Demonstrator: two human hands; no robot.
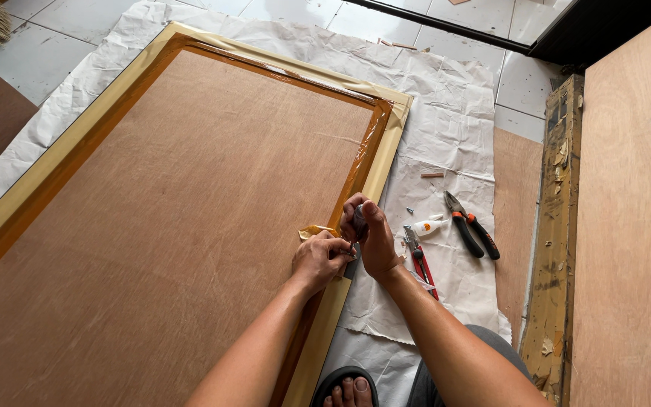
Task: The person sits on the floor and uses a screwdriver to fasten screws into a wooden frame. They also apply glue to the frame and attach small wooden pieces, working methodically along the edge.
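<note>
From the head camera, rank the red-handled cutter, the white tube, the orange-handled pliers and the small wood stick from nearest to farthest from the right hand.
From the right hand:
1. Red-handled cutter, just beside it on the paper.
2. White tube, slightly farther right.
3. Orange-handled pliers, farther right.
4. Small wood stick, up the paper.

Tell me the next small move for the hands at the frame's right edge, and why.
Probably keep pressing the brown tape down along the gold frame. The left hand pinches a loose curl of tape backing while the right hand holds a small dark tool over the seam, and the tape looks wrinkled there.
</note>
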